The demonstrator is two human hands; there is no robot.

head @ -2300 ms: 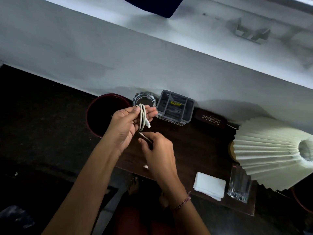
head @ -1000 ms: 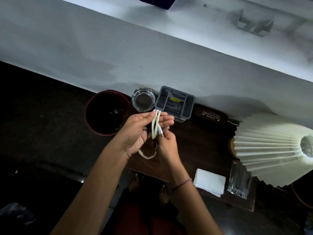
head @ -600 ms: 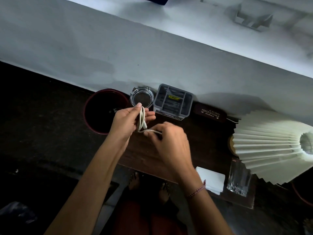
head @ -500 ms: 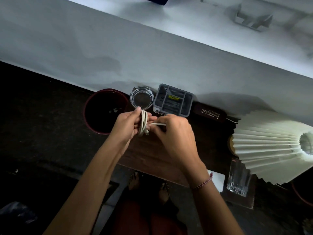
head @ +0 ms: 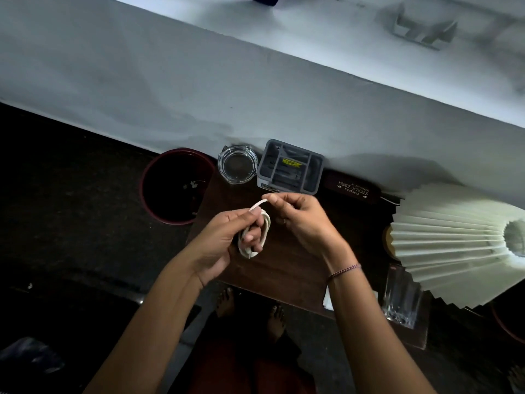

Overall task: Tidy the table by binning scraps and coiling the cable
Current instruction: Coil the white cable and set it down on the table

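Note:
A white cable [head: 266, 226] is bunched into a small coil above the dark wooden table [head: 284, 268]. My left hand [head: 224, 241] grips the coil with fingers through its loops. My right hand [head: 301, 220] pinches the cable's loose end between thumb and fingertips, just above and to the right of the coil. A dark red round bin [head: 176, 186] stands off the table's left end, with a few pale scraps inside.
Along the wall stand a glass ashtray [head: 238, 167], a grey compartment organiser [head: 289, 170] and a dark spectacle case [head: 352, 189]. A pleated white lampshade [head: 454, 245] fills the right. A clear glass [head: 402, 297] and white paper [head: 328, 300] sit near the front edge.
My left hand has turned and lowered with the coil. My right hand has brought the loose end up and over the top of the coil.

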